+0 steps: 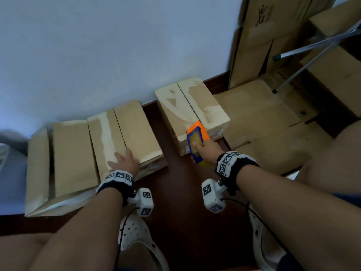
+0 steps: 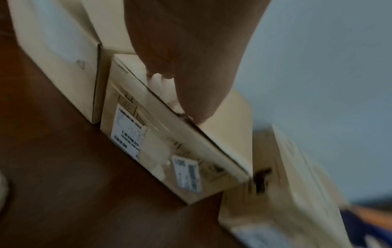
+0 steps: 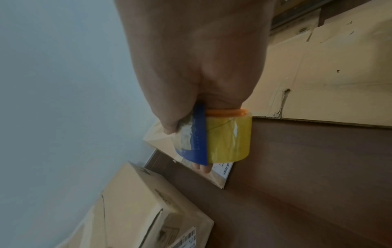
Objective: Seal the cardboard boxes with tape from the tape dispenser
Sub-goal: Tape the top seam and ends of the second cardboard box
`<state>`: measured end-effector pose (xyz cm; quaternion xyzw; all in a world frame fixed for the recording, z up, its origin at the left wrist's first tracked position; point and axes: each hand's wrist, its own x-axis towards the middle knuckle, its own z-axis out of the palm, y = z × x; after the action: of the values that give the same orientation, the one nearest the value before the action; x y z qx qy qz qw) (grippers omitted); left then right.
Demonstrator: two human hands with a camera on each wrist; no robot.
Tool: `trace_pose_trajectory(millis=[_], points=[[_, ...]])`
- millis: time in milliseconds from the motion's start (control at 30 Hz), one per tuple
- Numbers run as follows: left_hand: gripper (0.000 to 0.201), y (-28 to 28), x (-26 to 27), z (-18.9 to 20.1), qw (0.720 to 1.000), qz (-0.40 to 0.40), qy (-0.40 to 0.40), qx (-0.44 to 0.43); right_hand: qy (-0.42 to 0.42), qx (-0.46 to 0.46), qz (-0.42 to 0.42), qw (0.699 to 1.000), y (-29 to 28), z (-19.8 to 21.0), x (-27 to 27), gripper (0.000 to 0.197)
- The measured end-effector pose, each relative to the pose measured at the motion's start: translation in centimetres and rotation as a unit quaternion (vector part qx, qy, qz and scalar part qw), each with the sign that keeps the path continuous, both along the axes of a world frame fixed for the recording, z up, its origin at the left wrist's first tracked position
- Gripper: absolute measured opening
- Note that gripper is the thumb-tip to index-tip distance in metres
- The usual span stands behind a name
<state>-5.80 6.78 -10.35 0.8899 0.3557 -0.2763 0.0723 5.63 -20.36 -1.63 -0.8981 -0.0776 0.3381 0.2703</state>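
Three cardboard boxes stand on the dark floor against the white wall. My left hand (image 1: 123, 160) (image 2: 186, 80) lies flat with straight fingers on the near end of the middle box (image 1: 127, 132) (image 2: 169, 139), beside its closed centre seam. My right hand (image 1: 205, 148) (image 3: 191, 83) grips the tape dispenser (image 1: 196, 140) (image 3: 214, 139), blue and orange with a yellowish tape roll. The dispenser is at the near end of the right box (image 1: 191, 108), by its centre seam. The left box (image 1: 72, 153) has a flap standing ajar.
Flattened cardboard (image 1: 259, 122) covers the floor to the right, with taller cartons (image 1: 273, 36) leaning on the wall behind it. Metal tripod legs (image 1: 312, 47) reach in from the upper right. My feet in white clogs (image 1: 136, 237) are close below.
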Motion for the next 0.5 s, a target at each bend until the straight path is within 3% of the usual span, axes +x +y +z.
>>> trace_pose_trajectory(millis=[33,167,267,400,500], points=[[0.055,-0.7,0.4,-0.7,1.000,-0.005,0.006,0.005,0.002,-0.001,0.004,1.000,0.0,0.0,-0.2,0.048],[0.062,-6.1,1.4,2.5,0.998,0.052,0.040,-0.002,0.004,-0.012,0.011,1.000,-0.2,0.0,-0.9,0.047],[0.057,-8.2,1.8,3.1,0.997,0.047,0.052,-0.025,0.000,-0.017,0.013,1.000,-0.6,0.2,-1.6,0.047],[0.052,-12.1,1.4,4.7,0.995,0.001,0.079,-0.066,-0.003,-0.016,0.019,1.000,-1.5,0.8,-2.3,0.046],[0.041,-15.1,0.7,5.0,0.986,-0.096,0.103,-0.094,-0.001,-0.024,0.027,0.999,-2.9,1.3,-3.1,0.046]])
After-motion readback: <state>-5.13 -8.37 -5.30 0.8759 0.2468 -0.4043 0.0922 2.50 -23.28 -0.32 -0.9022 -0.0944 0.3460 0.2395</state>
